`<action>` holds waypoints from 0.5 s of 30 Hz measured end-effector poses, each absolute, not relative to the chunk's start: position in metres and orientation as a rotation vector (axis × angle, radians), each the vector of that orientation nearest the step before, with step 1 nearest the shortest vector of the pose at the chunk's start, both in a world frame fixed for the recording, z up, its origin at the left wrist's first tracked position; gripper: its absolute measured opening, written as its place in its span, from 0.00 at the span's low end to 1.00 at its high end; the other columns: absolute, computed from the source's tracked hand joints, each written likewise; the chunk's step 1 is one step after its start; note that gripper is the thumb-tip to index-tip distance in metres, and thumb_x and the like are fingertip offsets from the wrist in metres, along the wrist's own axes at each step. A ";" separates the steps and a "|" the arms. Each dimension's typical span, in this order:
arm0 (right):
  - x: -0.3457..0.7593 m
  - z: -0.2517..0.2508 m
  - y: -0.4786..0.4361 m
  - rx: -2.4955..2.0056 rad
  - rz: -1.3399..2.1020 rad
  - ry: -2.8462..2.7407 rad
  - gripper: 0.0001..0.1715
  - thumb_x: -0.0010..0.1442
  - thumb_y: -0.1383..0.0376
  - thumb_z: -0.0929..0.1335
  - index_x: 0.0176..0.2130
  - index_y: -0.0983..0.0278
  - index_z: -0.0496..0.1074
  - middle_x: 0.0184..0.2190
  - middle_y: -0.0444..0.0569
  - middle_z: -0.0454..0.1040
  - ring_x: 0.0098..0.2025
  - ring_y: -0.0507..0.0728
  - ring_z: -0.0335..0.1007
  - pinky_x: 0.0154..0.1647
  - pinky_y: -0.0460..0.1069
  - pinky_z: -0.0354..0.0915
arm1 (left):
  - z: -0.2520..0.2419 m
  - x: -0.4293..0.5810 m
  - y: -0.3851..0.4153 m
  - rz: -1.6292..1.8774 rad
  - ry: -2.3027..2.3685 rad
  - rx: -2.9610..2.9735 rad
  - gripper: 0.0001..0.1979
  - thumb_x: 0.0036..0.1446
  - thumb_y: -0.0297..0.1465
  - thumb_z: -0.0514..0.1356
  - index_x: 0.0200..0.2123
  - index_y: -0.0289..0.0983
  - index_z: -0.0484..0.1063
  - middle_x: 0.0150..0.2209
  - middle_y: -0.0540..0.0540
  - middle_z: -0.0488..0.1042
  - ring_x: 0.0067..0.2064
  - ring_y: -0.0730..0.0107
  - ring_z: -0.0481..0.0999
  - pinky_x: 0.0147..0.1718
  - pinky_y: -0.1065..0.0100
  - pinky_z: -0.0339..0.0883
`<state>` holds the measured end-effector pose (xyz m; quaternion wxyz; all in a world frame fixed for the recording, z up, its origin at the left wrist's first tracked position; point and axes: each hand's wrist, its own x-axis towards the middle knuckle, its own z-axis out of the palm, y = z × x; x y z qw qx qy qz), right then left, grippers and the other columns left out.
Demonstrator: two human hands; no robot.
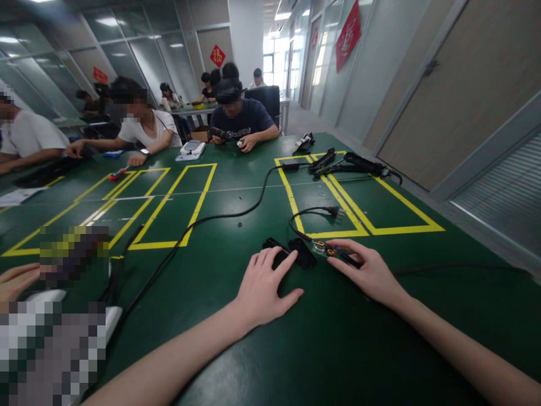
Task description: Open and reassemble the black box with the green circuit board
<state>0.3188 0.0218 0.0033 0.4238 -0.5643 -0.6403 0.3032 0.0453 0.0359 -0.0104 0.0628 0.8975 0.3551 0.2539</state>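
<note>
My right hand [369, 273] pinches a small circuit board [325, 248] with coloured components and a dark part along it, just above the green table. My left hand [264, 290] has its fingers spread, with the thumb apart. Its fingertips reach a black plastic shell piece [302, 254] lying on the table; whether they press on it I cannot tell. Another dark piece beside it is partly hidden by those fingers. Just beyond the board lies a power plug [336, 212] on a short black cord [305, 210], which curves down toward the black pieces.
A long black cable [220, 216] crosses the green table [270, 366]. Yellow tape rectangles [315, 234] mark it. Black tool-like parts [359, 163] lie at the far right. A red-handled screwdriver [118, 174] is at the far left. Co-workers sit opposite and at left.
</note>
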 end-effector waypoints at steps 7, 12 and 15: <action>0.301 0.002 0.015 -1.349 0.797 -1.741 0.19 0.60 0.55 0.73 0.48 0.59 0.81 0.47 0.52 0.85 0.46 0.65 0.83 0.46 0.56 0.80 | -0.015 0.048 0.039 0.628 1.015 2.765 0.36 0.62 0.49 0.67 0.69 0.45 0.65 0.60 0.35 0.68 0.64 0.42 0.66 0.64 0.30 0.58; 0.291 0.009 0.005 -1.321 0.863 -1.759 0.18 0.60 0.54 0.73 0.48 0.58 0.81 0.43 0.50 0.85 0.39 0.62 0.83 0.36 0.52 0.79 | -0.013 0.048 0.039 0.608 1.011 2.763 0.31 0.58 0.49 0.70 0.60 0.40 0.73 0.59 0.34 0.70 0.65 0.42 0.66 0.66 0.31 0.58; 0.294 0.009 0.005 -1.342 0.820 -1.658 0.21 0.60 0.52 0.72 0.48 0.60 0.80 0.39 0.50 0.85 0.28 0.58 0.79 0.24 0.49 0.73 | -0.011 0.046 0.038 0.730 0.919 2.715 0.21 0.56 0.47 0.71 0.43 0.37 0.77 0.54 0.37 0.76 0.62 0.46 0.71 0.67 0.37 0.59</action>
